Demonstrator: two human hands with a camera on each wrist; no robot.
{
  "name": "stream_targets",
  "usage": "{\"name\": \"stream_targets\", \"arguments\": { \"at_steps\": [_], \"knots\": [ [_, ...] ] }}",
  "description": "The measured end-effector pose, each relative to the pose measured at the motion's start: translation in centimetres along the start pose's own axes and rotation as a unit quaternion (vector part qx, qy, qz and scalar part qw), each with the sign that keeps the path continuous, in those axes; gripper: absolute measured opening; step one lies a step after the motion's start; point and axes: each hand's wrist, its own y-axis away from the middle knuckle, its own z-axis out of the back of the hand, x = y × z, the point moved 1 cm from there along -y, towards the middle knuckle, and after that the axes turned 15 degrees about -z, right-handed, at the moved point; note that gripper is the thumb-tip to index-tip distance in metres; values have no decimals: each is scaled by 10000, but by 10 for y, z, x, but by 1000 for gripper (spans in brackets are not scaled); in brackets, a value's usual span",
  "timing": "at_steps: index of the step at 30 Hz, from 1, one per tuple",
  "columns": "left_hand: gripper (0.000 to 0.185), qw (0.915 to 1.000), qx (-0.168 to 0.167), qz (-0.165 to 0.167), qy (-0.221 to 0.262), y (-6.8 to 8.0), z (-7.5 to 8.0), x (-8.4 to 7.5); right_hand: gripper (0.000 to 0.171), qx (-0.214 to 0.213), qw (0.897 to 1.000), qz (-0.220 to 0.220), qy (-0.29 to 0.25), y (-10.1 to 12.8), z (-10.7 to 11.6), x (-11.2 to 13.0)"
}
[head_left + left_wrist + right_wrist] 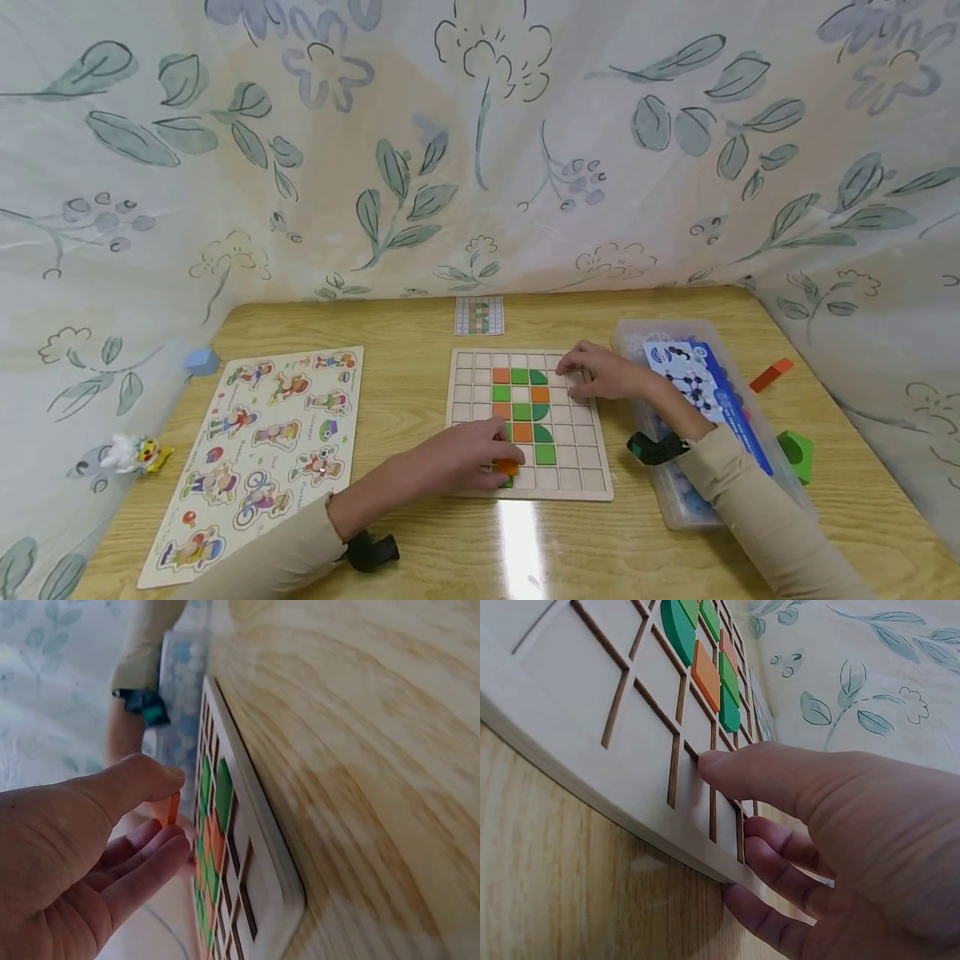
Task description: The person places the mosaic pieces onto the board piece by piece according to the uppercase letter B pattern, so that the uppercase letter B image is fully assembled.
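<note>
Between thumb and fingers, my left hand point(472, 457) pinches an orange tile point(172, 808) over the near part of a light wooden grid board point(587, 457). Orange squares, green squares and dark green rounded tiles fill several cells in the board's middle columns. Part of the near rows is hidden under the left hand. At the far right corner of the board rests my right hand point(606, 372); its thumb lies on the grid and the fingers reach along the edge, holding no tile. Behind the board lies a small card point(480, 316) printed with a similar coloured pattern.
A picture puzzle board point(300, 442) lies on the left, with a blue block point(202, 362) and a small toy figure point(138, 454) beside it. To the right stands a clear plastic box point(678, 508), flanked by a red block point(771, 375) and a green block point(797, 456).
</note>
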Motion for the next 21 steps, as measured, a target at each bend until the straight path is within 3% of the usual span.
{"name": "stream_targets", "arguments": {
  "at_steps": [10, 21],
  "knots": [
    [20, 9990, 311, 26, -318, -17, -6, -8, 29, -3, 9998, 199, 37, 0, 0, 0],
    [20, 9992, 289, -59, -279, -19, -15, -6, 29, -11, 9997, 231, 47, -1, 0, 0]
  ]
}}
